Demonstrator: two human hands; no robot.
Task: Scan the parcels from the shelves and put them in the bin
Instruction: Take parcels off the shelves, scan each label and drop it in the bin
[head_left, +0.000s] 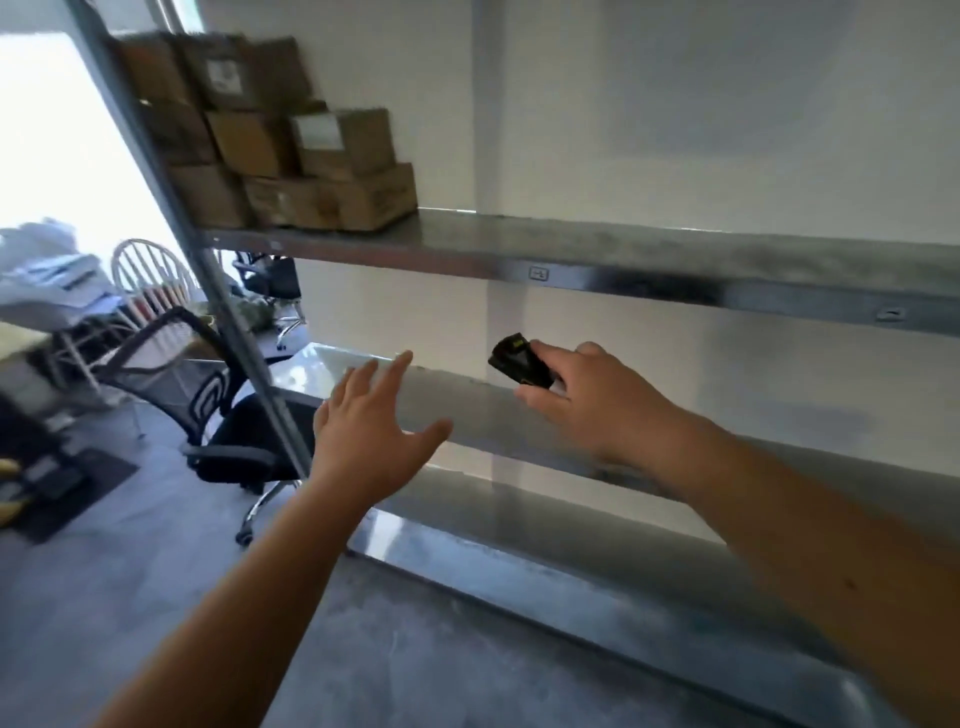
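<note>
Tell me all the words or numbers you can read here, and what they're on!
None can be read.
White labels on two cardboard boxes: print too blurred.
Yellow patch on the black scanner in the right hand: too small.
Small marks on the upper shelf edge: unreadable.

We see our left hand (370, 415) stretched out flat, fingers spread, in front of the middle metal shelf (467, 410), while our right hand (587, 400) grips a small black scanner (517, 361). Brown cardboard parcels (291, 156) sit stacked at the left end of the upper shelf (623, 260), and a black mesh chair (208, 405) stands beyond the shelf post (228, 312)
</note>
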